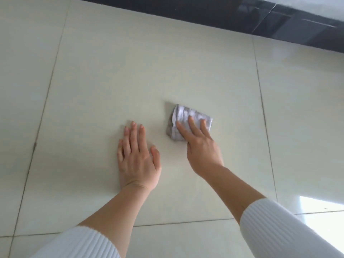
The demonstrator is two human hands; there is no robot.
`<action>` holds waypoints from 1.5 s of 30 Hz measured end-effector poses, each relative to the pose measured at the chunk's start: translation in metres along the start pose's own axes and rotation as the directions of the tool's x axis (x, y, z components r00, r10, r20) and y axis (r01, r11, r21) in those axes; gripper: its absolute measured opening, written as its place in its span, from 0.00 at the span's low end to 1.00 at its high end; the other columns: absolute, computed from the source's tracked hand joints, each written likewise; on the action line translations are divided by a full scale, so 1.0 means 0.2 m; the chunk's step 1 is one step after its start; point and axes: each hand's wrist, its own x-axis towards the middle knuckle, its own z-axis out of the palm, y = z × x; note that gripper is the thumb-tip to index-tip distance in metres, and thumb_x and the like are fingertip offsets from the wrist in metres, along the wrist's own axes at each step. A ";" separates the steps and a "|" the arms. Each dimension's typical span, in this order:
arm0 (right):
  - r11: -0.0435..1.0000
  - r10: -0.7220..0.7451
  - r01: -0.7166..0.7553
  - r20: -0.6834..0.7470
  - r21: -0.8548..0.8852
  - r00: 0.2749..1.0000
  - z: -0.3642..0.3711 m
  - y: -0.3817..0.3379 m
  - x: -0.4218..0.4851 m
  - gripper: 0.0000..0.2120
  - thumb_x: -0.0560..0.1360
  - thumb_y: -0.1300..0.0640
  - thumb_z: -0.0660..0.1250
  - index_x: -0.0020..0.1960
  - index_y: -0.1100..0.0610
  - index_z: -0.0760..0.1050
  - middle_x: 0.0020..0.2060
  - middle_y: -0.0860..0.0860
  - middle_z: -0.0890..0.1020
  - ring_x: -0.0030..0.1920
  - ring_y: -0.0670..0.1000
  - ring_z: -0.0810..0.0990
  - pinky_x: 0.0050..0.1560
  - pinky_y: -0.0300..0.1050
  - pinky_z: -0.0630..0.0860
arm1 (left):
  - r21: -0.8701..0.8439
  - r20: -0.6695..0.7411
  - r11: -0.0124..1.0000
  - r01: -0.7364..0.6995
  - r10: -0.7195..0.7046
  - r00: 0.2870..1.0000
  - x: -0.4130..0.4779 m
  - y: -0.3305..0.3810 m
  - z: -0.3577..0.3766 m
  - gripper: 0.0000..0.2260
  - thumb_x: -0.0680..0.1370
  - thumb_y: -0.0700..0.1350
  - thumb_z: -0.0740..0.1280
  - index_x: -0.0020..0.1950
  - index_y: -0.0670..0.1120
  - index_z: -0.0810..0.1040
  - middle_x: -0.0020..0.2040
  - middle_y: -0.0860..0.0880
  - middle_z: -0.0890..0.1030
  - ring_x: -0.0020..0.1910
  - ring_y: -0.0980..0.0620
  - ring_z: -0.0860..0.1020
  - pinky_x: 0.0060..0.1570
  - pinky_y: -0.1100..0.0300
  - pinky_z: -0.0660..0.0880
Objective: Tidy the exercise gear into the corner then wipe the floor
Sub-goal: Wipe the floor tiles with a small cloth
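A folded grey-and-white cloth lies on the pale tiled floor near the middle of the view. My right hand presses down on the cloth's near side, with its fingers spread over the top. My left hand rests flat on the tile to the left of the cloth, palm down, fingers together, holding nothing. White ribbed sleeves cover both forearms. No exercise gear is in sight.
A glossy black skirting strip runs along the far wall from top middle to upper right. Grout lines divide the floor into large tiles. A bright patch of reflected light lies on the floor at the lower right.
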 end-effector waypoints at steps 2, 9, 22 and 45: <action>1.000 -0.019 0.018 0.027 0.015 0.999 0.06 -0.01 -0.19 0.35 0.78 0.67 0.54 0.76 0.38 0.51 0.77 0.43 0.51 0.78 0.54 0.46 0.54 0.44 0.74 | -0.005 0.008 1.000 -0.015 0.015 1.000 0.00 0.00 0.00 0.27 0.77 0.50 0.54 0.75 0.43 0.60 0.77 0.45 0.59 0.76 0.46 0.56 0.72 0.49 0.54; 0.992 -0.064 0.072 0.075 -0.108 0.995 0.17 -0.01 -0.76 0.46 0.59 0.70 0.71 0.72 0.44 0.65 0.71 0.48 0.71 0.69 0.60 0.71 0.44 0.39 0.79 | -0.019 0.023 0.999 -0.041 0.042 0.999 0.00 0.00 -0.01 0.27 0.77 0.49 0.55 0.75 0.42 0.61 0.77 0.43 0.60 0.76 0.44 0.57 0.72 0.48 0.54; 0.986 0.139 -0.135 0.033 -0.098 0.990 -0.09 0.38 -0.27 0.36 0.77 0.67 0.52 0.76 0.38 0.49 0.78 0.42 0.49 0.77 0.51 0.49 0.72 0.47 0.58 | -0.064 -0.029 0.996 -0.055 0.053 0.998 -0.01 -0.02 0.00 0.27 0.78 0.50 0.57 0.76 0.44 0.59 0.78 0.46 0.56 0.77 0.47 0.52 0.73 0.47 0.51; 0.633 -0.662 0.665 0.169 -0.395 0.731 0.31 0.24 -1.20 0.32 0.66 0.66 0.56 0.68 0.51 0.73 0.68 0.58 0.73 0.65 0.66 0.74 0.60 0.58 0.75 | -0.019 0.280 0.944 -0.329 0.321 0.905 -0.81 -0.35 -0.14 0.37 0.74 0.64 0.41 0.78 0.45 0.51 0.79 0.42 0.45 0.78 0.48 0.43 0.73 0.57 0.38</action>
